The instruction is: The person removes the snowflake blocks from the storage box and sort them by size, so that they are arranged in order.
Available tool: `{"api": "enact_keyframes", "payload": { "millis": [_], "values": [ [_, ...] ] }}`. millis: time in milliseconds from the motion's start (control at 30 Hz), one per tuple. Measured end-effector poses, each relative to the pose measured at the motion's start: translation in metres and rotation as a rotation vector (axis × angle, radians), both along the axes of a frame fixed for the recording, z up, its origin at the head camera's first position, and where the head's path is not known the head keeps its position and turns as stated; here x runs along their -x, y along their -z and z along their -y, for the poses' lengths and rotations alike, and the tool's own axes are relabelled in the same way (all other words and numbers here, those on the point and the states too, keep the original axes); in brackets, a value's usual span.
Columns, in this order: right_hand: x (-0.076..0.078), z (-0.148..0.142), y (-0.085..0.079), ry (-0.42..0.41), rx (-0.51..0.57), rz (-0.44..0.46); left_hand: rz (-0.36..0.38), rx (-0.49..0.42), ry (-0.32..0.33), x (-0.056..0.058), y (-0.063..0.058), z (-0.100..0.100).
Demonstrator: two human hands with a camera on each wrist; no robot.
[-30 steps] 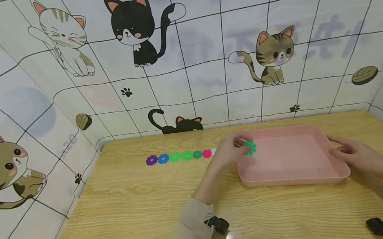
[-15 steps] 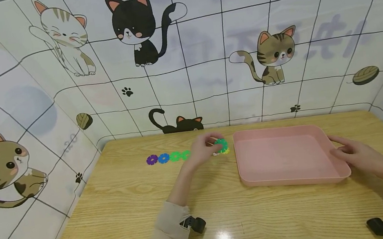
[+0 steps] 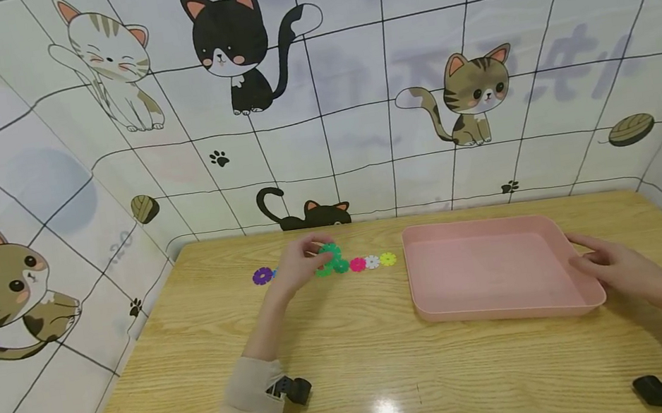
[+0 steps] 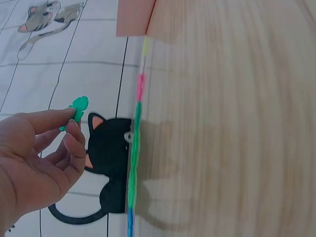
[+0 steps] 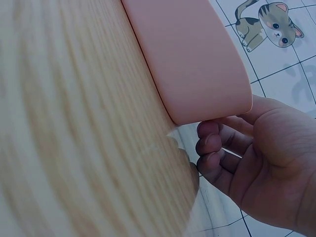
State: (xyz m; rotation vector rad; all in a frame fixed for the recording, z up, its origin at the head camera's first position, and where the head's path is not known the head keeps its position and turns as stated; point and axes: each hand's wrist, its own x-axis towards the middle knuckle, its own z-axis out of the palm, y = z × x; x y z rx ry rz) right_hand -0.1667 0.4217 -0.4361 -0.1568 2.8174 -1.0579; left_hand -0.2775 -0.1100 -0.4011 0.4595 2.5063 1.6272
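In the head view my left hand [image 3: 298,266] pinches a green snowflake disc [image 3: 331,252] between thumb and index finger, raised over a row of similar discs. That row runs from a purple disc [image 3: 262,276] through blue and greens to a pink disc [image 3: 357,264], a white disc [image 3: 372,262] and a yellow disc [image 3: 387,259]. My left fingers cover part of the blue and green ones. The left wrist view shows the pinched disc [image 4: 79,106] apart from the row. My right hand [image 3: 626,269] holds the right rim of the pink tray [image 3: 508,315], thumb at its edge.
The tray, with nothing in it, stands on the wooden table [image 3: 355,367] just right of the row's yellow end. Behind the table rises a wall covering [image 3: 352,89] printed with cats and grid lines.
My left hand has carried the green disc leftward, from over the tray's left edge to above the row's green discs. My right hand and the tray have stayed put.
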Motion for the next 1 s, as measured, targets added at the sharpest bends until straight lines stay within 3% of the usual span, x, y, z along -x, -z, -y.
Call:
{"api": "enact_keyframes", "payload": {
  "millis": [167,400,500,833,1000],
  "values": [
    [0.0,0.001,0.0,-0.004,0.002,-0.002,-0.009,0.017,-0.038,0.002,0.002,0.027],
    [-0.001,0.001,-0.001,-0.003,-0.006,-0.005,0.004,-0.04,-0.071,0.002,-0.003,0.062],
    [-0.001,0.001,-0.001,-0.003,-0.014,-0.009,0.012,-0.04,-0.111,0.007,0.003,0.079],
    [0.0,0.001,0.0,-0.01,0.005,-0.002,0.038,0.074,-0.264,0.009,0.014,0.126],
    [-0.001,0.001,-0.002,-0.023,0.028,0.006,0.078,0.082,-0.287,0.007,0.015,0.139]
  ]
}}
